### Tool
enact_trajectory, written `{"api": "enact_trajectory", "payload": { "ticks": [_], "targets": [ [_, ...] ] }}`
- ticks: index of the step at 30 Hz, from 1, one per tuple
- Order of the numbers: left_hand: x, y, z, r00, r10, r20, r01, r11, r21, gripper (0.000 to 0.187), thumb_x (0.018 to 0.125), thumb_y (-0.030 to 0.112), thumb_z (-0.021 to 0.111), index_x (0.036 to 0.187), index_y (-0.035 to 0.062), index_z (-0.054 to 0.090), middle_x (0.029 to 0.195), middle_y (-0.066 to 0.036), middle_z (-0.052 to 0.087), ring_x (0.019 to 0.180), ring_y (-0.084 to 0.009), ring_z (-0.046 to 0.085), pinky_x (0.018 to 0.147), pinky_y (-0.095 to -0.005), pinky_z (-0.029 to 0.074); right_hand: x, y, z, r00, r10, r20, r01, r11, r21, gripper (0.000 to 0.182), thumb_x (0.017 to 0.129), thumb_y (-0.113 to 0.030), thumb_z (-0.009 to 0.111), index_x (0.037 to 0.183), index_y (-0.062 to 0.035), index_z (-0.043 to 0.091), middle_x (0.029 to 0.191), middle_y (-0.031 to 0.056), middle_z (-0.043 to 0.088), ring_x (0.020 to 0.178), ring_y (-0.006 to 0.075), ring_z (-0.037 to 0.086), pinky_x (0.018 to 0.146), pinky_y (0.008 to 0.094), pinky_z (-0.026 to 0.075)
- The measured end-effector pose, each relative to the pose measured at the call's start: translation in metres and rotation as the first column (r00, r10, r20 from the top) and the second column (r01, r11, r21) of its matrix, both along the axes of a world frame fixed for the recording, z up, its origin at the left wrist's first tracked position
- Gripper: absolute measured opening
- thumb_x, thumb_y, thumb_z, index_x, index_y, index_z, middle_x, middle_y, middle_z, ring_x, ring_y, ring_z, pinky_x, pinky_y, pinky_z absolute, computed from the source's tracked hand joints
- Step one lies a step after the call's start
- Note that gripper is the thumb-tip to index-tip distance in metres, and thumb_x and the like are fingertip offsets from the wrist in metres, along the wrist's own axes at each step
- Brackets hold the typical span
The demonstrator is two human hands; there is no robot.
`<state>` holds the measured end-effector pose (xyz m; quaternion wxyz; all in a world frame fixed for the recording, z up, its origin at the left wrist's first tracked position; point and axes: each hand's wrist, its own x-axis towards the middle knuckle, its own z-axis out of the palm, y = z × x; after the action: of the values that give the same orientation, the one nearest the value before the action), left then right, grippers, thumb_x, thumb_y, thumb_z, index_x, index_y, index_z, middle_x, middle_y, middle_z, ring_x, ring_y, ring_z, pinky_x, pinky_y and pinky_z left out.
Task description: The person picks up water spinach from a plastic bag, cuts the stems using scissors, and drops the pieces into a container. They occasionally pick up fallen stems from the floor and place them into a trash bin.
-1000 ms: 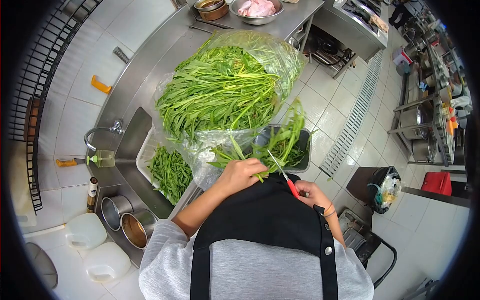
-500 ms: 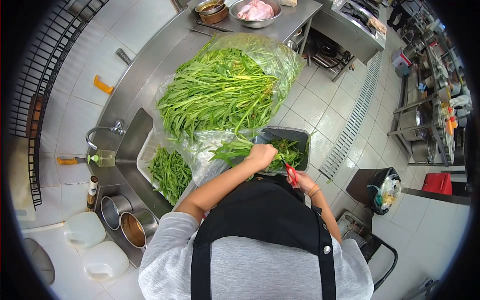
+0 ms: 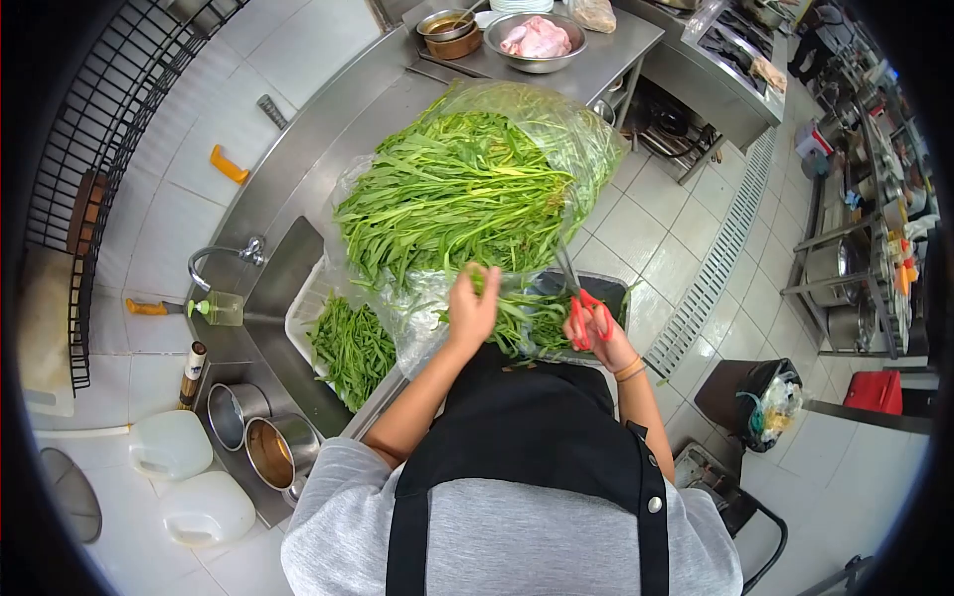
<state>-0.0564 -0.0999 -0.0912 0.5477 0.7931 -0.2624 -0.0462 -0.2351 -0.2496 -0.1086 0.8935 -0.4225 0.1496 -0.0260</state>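
Note:
A big pile of leafy green stalks (image 3: 457, 194) lies in a clear plastic bag (image 3: 586, 129) on the steel counter. My left hand (image 3: 473, 308) is at the near edge of the pile, thumb and fingers apart, with leaves just behind and beside it. My right hand (image 3: 599, 343) grips red-handled scissors (image 3: 590, 316), their blades pointing up toward the stalk ends. Below them stands a dark-lined bin (image 3: 621, 298) with cut greens (image 3: 556, 323) in it. More greens (image 3: 351, 348) fill a white basket (image 3: 298, 316) in the sink at the left.
Left of the basket are a faucet (image 3: 224, 256), a soap bottle (image 3: 221, 309) and two metal pots (image 3: 270, 449). A bowl of raw meat (image 3: 537, 42) sits at the back. At right stand a black-lined trash bin (image 3: 735, 397) and steel shelving (image 3: 845, 248). Far off is another person (image 3: 820, 40).
My left hand has let go of the stalks, moved left and up, and opened. My right hand has raised the scissors, whose blades now show above the bin. The whole view has shifted slightly.

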Motion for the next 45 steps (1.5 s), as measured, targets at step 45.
{"api": "enact_trajectory", "payload": {
  "ticks": [45],
  "targets": [
    [0.107, 0.048, 0.059, 0.897, -0.051, 0.438, -0.132, 0.916, 0.378, 0.014, 0.078, 0.016, 0.065, 0.091, 0.0103, 0.065, 0.093, -0.005, 0.059, 0.075, -0.0265, 0.061, 0.064, -0.0362, 0.049, 0.091, 0.048, 0.02, 0.972, 0.189, -0.142, -0.228, 0.906, -0.357, 0.051, 0.087, -0.052, 0.049, 0.07, -0.0055, 0.056, 0.064, -0.0002, 0.053, 0.054, 0.0055, 0.044, 0.05, 0.0199, 0.036]
  ]
}}
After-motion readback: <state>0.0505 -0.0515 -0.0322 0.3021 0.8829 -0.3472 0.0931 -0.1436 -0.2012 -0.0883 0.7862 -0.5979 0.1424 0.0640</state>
